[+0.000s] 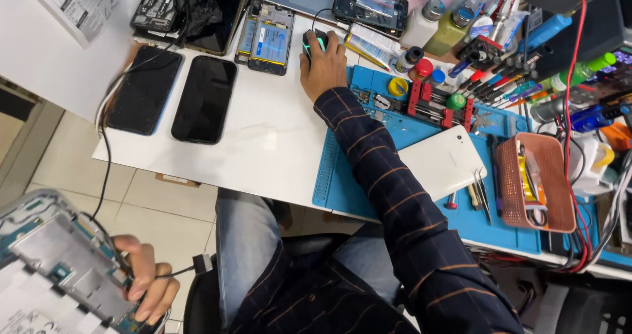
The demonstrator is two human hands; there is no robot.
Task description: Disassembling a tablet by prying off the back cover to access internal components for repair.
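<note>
Head view: right hand [322,64] cupped over a black computer mouse [313,42] at upper centre, arm stretched across the blue repair mat [421,202]. Left hand [146,278] at lower left grips an opened tablet [56,268] by its edge, held off the desk, a black cable [104,169] trailing from it. Two dark phones [174,93] lie face-up beside the mouse

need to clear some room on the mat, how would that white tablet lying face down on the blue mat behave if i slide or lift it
The white tablet looks like a flat, rigid slab, so it should stay stiff and not roll or tip. Its smooth back could be slippery in the fingers, though the blue mat probably resists sliding. With the screen likely underneath, treat it as fragile; tweezers lie right at its edge.
</note>
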